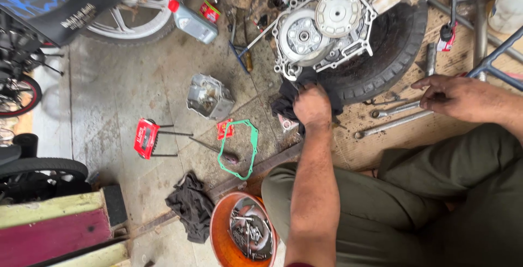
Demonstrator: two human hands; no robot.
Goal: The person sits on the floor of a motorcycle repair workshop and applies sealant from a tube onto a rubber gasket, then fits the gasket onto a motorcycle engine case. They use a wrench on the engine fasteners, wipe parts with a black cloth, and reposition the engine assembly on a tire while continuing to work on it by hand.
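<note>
Gripping a black rag (289, 103), left hand (311, 105) seemingly wipes the engine (327, 22).

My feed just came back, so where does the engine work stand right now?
Done: the grey metal side cover is off and lies on the floor, leaving the silver engine's clutch side exposed. In hand: the left hand presses a black rag against the case edge; the right hand rests on the long steel wrenches. Left: the green gasket still lies unfitted.

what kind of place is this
Most likely a motorcycle repair workshop, working on the floor: an opened engine rests on a tyre, spanners lie by the right hand, and the left hand grips a black rag.
</note>
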